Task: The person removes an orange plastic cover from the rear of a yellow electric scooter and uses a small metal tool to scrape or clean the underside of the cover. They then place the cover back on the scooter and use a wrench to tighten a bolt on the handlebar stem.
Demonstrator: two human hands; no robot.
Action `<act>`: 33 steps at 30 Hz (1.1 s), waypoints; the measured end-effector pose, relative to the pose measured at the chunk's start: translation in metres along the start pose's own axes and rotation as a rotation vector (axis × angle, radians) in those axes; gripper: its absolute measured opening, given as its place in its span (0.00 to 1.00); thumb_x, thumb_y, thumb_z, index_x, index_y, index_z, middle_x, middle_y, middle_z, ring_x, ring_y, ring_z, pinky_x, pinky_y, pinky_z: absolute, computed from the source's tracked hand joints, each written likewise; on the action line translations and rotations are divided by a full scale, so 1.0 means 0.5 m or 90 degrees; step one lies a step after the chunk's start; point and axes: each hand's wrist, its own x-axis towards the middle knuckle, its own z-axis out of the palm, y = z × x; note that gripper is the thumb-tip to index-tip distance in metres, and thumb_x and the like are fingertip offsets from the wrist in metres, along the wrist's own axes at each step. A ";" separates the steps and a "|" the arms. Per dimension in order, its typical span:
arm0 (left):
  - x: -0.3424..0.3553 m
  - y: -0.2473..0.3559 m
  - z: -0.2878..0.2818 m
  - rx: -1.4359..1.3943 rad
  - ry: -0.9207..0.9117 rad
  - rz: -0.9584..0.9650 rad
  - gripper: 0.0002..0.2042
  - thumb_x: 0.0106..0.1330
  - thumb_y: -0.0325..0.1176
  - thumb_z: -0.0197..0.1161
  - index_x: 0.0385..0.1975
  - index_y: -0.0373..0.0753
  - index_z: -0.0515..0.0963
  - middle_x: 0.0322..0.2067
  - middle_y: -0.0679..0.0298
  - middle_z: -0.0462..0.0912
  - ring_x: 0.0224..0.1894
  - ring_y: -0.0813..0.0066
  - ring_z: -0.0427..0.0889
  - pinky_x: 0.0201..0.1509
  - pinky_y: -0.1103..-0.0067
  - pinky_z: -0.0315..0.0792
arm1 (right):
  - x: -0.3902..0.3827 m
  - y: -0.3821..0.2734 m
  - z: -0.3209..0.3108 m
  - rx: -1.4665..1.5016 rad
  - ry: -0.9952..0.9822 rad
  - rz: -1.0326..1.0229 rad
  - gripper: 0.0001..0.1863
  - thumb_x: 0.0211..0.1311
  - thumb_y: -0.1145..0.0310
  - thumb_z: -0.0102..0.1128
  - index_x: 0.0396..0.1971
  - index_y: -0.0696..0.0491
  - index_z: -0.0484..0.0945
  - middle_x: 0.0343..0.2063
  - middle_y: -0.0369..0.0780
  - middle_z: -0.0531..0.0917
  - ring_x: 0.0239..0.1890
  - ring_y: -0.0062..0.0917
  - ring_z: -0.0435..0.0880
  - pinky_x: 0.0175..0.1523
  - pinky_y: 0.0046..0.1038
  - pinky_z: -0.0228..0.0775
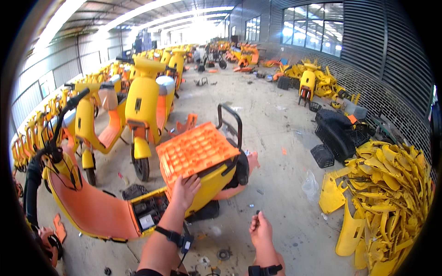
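Observation:
A partly dismantled yellow and orange scooter (197,195) stands in front of me, with an orange textured panel (195,149) on its rear section below a black rear rail (237,119). My left hand (186,189) rests against the orange bodywork just under the panel's near edge, fingers apart and slightly bent. Right of the scooter, my right hand (260,227) is raised with thumb and fingers closed on a small dark object too small to name. An uncovered compartment (148,211) in the footboard shows dark parts and a white label. Dark straps circle both my wrists.
Rows of yellow scooters (140,101) line the left side. A heap of yellow body panels (386,193) fills the right foreground, with black plastic parts (334,133) behind it. More scooters and scattered parts (239,55) lie farther back along the brick wall (377,92).

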 end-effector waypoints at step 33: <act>-0.108 0.113 -0.003 0.557 -0.020 -0.191 0.22 0.79 0.45 0.48 0.60 0.31 0.69 0.57 0.49 0.78 0.52 0.60 0.80 0.60 0.63 0.74 | 0.036 0.014 0.062 -0.120 -0.066 0.059 0.18 0.76 0.54 0.53 0.33 0.55 0.77 0.21 0.33 0.74 0.20 0.18 0.68 0.26 0.24 0.62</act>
